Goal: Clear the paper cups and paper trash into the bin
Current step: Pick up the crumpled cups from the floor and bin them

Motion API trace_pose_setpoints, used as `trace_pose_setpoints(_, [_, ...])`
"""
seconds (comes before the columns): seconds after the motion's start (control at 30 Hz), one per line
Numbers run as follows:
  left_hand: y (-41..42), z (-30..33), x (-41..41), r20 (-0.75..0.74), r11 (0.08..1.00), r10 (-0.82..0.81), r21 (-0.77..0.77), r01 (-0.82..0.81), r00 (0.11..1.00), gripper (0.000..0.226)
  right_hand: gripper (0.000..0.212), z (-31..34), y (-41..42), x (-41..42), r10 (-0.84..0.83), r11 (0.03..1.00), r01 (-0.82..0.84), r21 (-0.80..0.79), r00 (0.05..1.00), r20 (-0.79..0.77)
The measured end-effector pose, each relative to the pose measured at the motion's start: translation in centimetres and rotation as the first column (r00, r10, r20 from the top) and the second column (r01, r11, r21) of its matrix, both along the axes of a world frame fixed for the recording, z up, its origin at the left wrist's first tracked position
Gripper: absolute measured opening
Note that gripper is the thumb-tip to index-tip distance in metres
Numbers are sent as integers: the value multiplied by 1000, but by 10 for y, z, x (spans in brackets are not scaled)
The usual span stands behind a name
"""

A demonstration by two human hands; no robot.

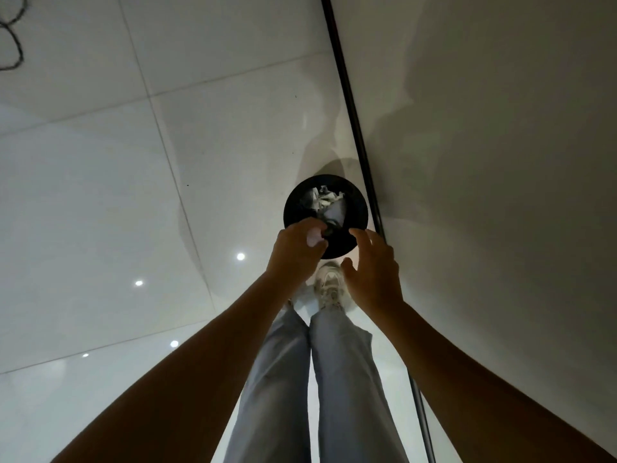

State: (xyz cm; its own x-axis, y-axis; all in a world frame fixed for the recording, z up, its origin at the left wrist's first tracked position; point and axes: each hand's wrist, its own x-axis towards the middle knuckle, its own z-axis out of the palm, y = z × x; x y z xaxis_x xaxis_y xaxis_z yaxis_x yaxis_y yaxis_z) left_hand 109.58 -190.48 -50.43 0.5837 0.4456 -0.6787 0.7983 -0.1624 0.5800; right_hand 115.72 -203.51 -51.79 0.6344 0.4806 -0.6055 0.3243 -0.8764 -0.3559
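A round black bin [360, 208] stands on the floor right by the wall, seen from straight above. Crumpled white paper trash [329, 199] lies inside it. My left hand [295, 253] hovers over the bin's near rim, its fingers curled round a small pale object [314, 238] that looks like a paper cup; most of it is hidden by the fingers. My right hand [374, 274] hangs beside it over the bin's near right edge, fingers spread and holding nothing.
A white wall [500, 162] rises on the right, with a black strip [354, 111] along its foot. The glossy white tile floor [133, 195] stretches left. A dark cable [13, 45] lies at top left. My legs and a pale shoe [329, 285] stand just before the bin.
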Motion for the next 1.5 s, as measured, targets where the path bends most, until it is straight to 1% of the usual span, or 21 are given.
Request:
trace_pose_setpoints(0.1, [2,-10,21,-19,999,-46,-21,45,999,34,53,1,-2,7,-18,1000,18,8,1000,21])
trace_pose_setpoints(0.2, [6,-12,27,-41,997,-73,-4,73,996,34,53,5,-1,16,-1,1000,0,21,999,45])
trace_pose_setpoints(0.27, [7,-5,21,-38,996,-94,9,94,995,34,53,12,2,20,22,999,-23,25,998,54])
trace_pose_setpoints(0.37, [7,17,0,-68,987,-138,71,142,988,35,52,29,9,22,75,996,-77,35,996,52])
trace_pose_setpoints(0.5, [2,61,-39,-102,976,-154,142,168,983,37,56,66,27,11,252,966,-254,38,966,48])
trace_pose_setpoints(0.57, [-1,85,-60,-112,971,-150,169,168,982,38,57,90,38,1,353,933,-356,55,934,60])
trace_pose_setpoints(0.63, [-4,110,-83,-125,963,-135,215,160,983,40,56,114,53,-12,470,880,-473,42,880,67])
trace_pose_setpoints(0.73, [-8,148,-123,-175,941,-81,312,133,981,40,55,154,75,-41,662,746,-666,8,743,100])
trace_pose_setpoints(0.87, [-24,200,-189,-234,902,62,429,45,970,40,54,209,91,-99,837,530,-847,32,529,142])
trace_pose_setpoints(1.0, [-58,243,-267,-253,859,261,501,-104,932,40,53,253,86,-180,933,317,-947,53,321,165])
trace_pose_setpoints(1.1, [-98,264,-333,-247,811,422,533,-242,872,40,53,275,67,-250,969,141,-989,56,149,198])
trace_pose_setpoints(1.2, [-151,277,-402,-252,756,558,547,-360,791,39,54,291,37,-320,976,-7,-998,57,6,217])
trace_pose_setpoints(1.33, [-244,291,-496,-270,676,708,526,-516,653,39,54,304,-24,-417,955,-200,-979,32,-187,229])
trace_pose_setpoints(1.43, [-323,305,-557,-259,564,819,523,-639,512,38,54,311,-79,-489,917,-349,-937,11,-339,212])
trace_pose_setpoints(1.5, [-374,312,-590,-238,458,888,530,-714,393,38,53,315,-115,-537,869,-460,-888,10,-448,212])
